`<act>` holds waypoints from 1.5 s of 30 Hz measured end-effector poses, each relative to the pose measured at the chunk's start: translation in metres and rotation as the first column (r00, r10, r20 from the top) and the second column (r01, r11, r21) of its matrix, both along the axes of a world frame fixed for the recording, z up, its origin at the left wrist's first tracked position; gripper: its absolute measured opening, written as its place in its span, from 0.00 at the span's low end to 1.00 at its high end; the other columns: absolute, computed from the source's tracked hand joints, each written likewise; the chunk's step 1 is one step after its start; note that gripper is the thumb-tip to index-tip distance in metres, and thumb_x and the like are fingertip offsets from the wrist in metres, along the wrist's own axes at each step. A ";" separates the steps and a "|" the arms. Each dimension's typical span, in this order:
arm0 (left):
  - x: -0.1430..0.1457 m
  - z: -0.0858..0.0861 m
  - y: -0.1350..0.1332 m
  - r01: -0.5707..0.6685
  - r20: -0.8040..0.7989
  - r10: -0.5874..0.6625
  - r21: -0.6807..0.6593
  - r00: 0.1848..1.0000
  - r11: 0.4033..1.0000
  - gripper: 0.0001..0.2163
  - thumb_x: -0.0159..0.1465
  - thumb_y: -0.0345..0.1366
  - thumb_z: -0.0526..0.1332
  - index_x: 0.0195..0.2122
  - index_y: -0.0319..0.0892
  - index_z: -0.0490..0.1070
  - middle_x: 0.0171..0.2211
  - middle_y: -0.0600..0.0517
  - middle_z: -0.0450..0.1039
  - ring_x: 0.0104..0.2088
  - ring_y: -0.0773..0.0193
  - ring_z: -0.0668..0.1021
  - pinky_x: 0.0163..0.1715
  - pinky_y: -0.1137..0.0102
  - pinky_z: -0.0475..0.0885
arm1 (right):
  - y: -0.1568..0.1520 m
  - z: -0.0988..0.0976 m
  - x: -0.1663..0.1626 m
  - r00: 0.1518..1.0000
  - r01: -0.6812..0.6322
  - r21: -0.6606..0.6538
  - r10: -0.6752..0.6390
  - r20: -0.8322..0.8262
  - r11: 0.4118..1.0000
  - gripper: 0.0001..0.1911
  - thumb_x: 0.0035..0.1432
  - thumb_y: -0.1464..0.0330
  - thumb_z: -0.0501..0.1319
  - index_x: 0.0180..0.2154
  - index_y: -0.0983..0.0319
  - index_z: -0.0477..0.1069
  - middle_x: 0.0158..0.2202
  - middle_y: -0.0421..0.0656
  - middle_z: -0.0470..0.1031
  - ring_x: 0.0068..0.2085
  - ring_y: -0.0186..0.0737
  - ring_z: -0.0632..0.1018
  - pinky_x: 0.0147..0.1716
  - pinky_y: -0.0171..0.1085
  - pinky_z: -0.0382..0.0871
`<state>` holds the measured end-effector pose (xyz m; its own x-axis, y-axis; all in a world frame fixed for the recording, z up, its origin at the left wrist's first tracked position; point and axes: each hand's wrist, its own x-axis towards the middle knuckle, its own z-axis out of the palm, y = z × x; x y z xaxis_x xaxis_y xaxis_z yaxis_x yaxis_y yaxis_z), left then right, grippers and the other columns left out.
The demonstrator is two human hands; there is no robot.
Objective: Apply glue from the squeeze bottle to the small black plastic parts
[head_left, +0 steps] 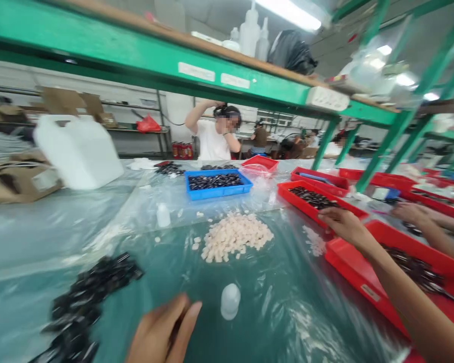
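My left hand is low in the middle, slightly blurred, with thumb and fingers closed together. Whatever they may hold is hidden. Beside it stands a small white bottle. Out to the right, my right hand is at the near edge of a red tray of dark glossy pieces. Its fingers are bent and drawn together, and I cannot make out anything in them. A heap of small cream-coloured pieces lies between the hands, farther back. Black glossy pieces form a curved pile left of my left hand.
A blue tray of dark pieces sits beyond the heap. Another red tray lies under my right forearm. A white jug stands at left. The green shelf spans overhead. A person sits opposite; another person's hands are at right.
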<state>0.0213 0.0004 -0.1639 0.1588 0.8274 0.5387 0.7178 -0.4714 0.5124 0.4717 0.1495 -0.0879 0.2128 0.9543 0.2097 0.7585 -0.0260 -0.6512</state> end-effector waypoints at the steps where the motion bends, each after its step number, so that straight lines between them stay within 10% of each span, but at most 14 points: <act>1: -0.003 0.001 0.002 -0.027 -0.066 0.026 -0.012 0.997 1.000 0.20 0.78 0.38 0.51 0.25 0.48 0.62 0.19 0.59 0.61 0.16 0.66 0.71 0.20 0.69 0.64 | -0.002 -0.007 -0.020 0.997 -0.079 -0.016 0.079 -0.015 0.997 0.11 0.73 0.61 0.63 0.45 0.63 0.75 0.35 0.38 0.77 0.27 0.30 0.76 0.26 0.32 0.74; 9: -0.073 0.000 0.034 -0.520 -0.356 0.436 -0.188 0.827 0.833 0.11 0.73 0.42 0.64 0.45 0.38 0.77 0.39 0.52 0.80 0.33 0.62 0.83 0.34 0.65 0.81 | -0.015 -0.052 -0.194 0.790 -0.599 0.007 0.593 -0.156 0.800 0.21 0.71 0.49 0.56 0.47 0.59 0.74 0.25 0.37 0.72 0.25 0.37 0.70 0.26 0.37 0.64; 14: -0.105 0.005 0.044 -0.647 -0.452 0.531 -0.146 0.717 0.749 0.12 0.73 0.40 0.65 0.53 0.40 0.75 0.49 0.47 0.80 0.43 0.57 0.84 0.43 0.58 0.82 | -0.039 -0.067 -0.199 0.662 -0.747 -0.106 0.719 -0.210 0.657 0.22 0.72 0.49 0.52 0.52 0.57 0.72 0.42 0.47 0.79 0.33 0.42 0.75 0.32 0.40 0.68; 22: -0.104 -0.021 0.056 -0.433 -0.545 0.295 -0.141 0.785 0.890 0.12 0.72 0.38 0.66 0.54 0.42 0.76 0.58 0.45 0.76 0.55 0.51 0.80 0.55 0.49 0.77 | -0.048 -0.064 -0.192 0.409 -0.908 -0.237 0.854 -0.322 0.346 0.20 0.62 0.62 0.68 0.55 0.49 0.75 0.58 0.44 0.74 0.40 0.41 0.77 0.39 0.39 0.75; 32: -0.057 -0.005 0.033 -0.130 0.046 0.148 -0.269 0.988 0.954 0.15 0.75 0.36 0.61 0.62 0.43 0.70 0.48 0.48 0.82 0.45 0.56 0.84 0.50 0.54 0.80 | -0.070 -0.057 -0.209 0.377 -0.911 -0.051 0.777 -0.504 0.408 0.21 0.64 0.52 0.67 0.54 0.54 0.73 0.54 0.44 0.79 0.54 0.46 0.81 0.53 0.41 0.76; 38: -0.013 0.002 0.010 0.154 0.464 0.019 -0.331 0.886 0.931 0.09 0.70 0.35 0.66 0.51 0.49 0.74 0.39 0.55 0.86 0.23 0.68 0.82 0.26 0.74 0.81 | -0.086 -0.062 -0.213 0.601 -0.770 -0.054 0.696 -0.393 0.635 0.28 0.63 0.58 0.68 0.62 0.49 0.65 0.53 0.43 0.79 0.54 0.48 0.80 0.58 0.50 0.73; 45: -0.007 0.004 0.004 0.276 0.593 -0.053 -0.291 0.803 0.916 0.12 0.67 0.26 0.68 0.42 0.54 0.82 0.37 0.60 0.86 0.26 0.71 0.85 0.28 0.80 0.80 | -0.092 -0.063 -0.213 0.607 -0.790 -0.004 0.782 -0.144 0.613 0.18 0.64 0.66 0.68 0.52 0.45 0.66 0.46 0.31 0.80 0.47 0.37 0.82 0.46 0.36 0.74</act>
<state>0.0146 0.0047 -0.1595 0.0713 0.9637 0.2573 0.1762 -0.2661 0.9477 0.2588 0.0572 -0.1510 -0.6071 0.7755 0.1733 0.4252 0.5013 -0.7536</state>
